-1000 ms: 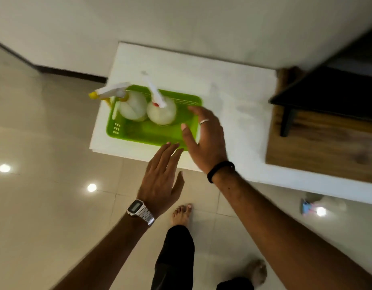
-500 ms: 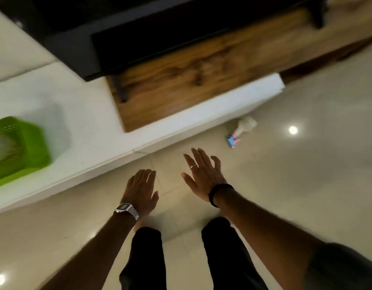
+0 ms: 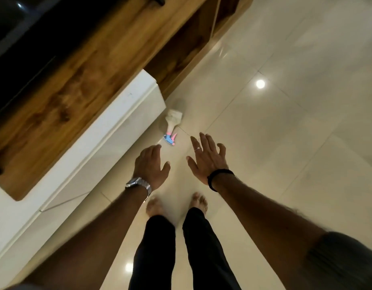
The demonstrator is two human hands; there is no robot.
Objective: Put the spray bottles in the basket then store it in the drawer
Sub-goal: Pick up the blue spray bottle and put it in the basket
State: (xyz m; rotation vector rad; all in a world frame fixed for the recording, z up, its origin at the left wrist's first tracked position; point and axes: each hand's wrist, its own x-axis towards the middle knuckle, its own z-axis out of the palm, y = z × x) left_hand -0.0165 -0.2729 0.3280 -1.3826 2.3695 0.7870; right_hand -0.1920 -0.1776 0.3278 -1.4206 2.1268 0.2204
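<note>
One spray bottle point(image 3: 173, 124) lies on its side on the floor point(image 3: 285, 143), just beside the corner of the white desk point(image 3: 126, 114), its pale body pointing away from the person and its blue and pink trigger head toward them. It is motion-blurred, so finer detail of the nozzle cannot be told. The basket and the drawer are not in view here.

The step in hand, as I judge it, is picking up this stray bottle so it can join the basket. To do it well, the person should bend and take it round the narrow neck just behind the trigger, where a lying bottle is easiest to close on, and lift it clear of the desk corner without squeezing the trigger. A grip on the rounded body risks it rolling on the glossy tile.

Both hands are empty, with fingers spread apart. The left hand point(image 3: 150, 167) hovers palm down with its fingertips just short of the trigger head; the bottle lies ahead of it and slightly to its right. The right hand point(image 3: 208, 158) is open too, and the bottle lies ahead and to its left. Neither hand touches it. Bare feet stand below the hands.
</note>
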